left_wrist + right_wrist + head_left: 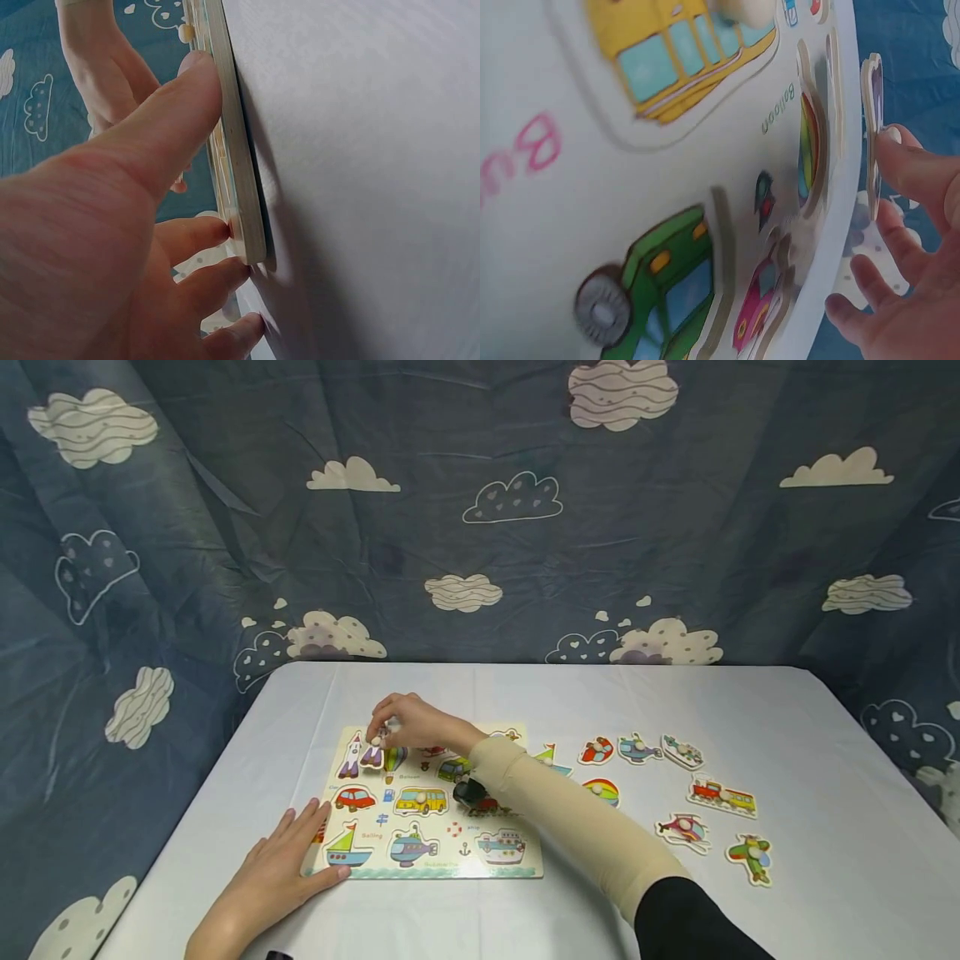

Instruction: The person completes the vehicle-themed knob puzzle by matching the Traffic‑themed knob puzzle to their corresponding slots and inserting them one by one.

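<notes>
My right hand [416, 724] pinches a rocket puzzle piece [371, 758] by its small round knob. The piece is held up over the top left of the wooden puzzle board [510, 872], beside a printed rocket [350, 758]. In the right wrist view the rocket piece [871, 135] appears edge-on, with thumb and forefinger at its knob. My left hand [273, 868] lies with spread fingers at the board's lower left corner. Its thumb [191, 97] rests on the front edge, while other fingertips touch the side in the left wrist view.
Yellow bus [421, 801], red car [355, 798], sailboat [348, 848], submarine [413, 846] and ship [501, 847] pictures show on the board. Right of it lie several loose pieces, including a train [722, 797], a helicopter [684, 832] and a plane [750, 858]. My right forearm covers part of the board.
</notes>
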Demonstrator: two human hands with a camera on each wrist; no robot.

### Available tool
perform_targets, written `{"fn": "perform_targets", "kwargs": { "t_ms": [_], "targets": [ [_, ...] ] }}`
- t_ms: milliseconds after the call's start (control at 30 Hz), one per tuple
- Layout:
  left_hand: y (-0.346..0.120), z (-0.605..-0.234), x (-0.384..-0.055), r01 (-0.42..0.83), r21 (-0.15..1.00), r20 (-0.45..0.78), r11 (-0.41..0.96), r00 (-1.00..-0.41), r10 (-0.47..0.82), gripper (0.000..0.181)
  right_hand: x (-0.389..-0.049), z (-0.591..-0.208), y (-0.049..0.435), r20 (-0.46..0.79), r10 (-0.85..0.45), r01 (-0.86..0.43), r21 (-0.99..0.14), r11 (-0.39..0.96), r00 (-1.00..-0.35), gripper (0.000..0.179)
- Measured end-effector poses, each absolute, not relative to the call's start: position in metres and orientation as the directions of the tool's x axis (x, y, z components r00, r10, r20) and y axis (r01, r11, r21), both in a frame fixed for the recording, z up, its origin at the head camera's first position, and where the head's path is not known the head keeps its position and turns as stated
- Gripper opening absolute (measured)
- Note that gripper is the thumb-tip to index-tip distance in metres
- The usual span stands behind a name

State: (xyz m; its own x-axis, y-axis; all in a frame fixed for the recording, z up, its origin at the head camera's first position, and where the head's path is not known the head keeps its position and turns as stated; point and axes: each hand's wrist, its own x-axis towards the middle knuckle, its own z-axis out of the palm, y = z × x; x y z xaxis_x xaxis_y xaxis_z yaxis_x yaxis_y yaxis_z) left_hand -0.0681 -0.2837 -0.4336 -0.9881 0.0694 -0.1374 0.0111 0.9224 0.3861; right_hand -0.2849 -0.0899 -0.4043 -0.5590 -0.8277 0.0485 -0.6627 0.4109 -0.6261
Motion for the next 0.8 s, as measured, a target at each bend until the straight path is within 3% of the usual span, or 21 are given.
{"fn": "perform_targets", "kwargs": {
  "t_ms": [500,800],
  "targets": [
    [-0.284,-0.433,-0.069,-0.012,0.382,-0.165,0.924,-0.985,0.055,0.102,-0.28,-0.409,-0.122,0.004,-0.798,-0.618,-0.635,0.463,-0.602,0.014],
    [-0.284,-0.43,-0.068,-0.013,0.4,-0.165,0.917,-0.984,0.058,0.101,-0.281,-0.414,-0.129,-0.061,-0.747,-0.549,-0.64,0.538,-0.662,0.012]
  ]
}}
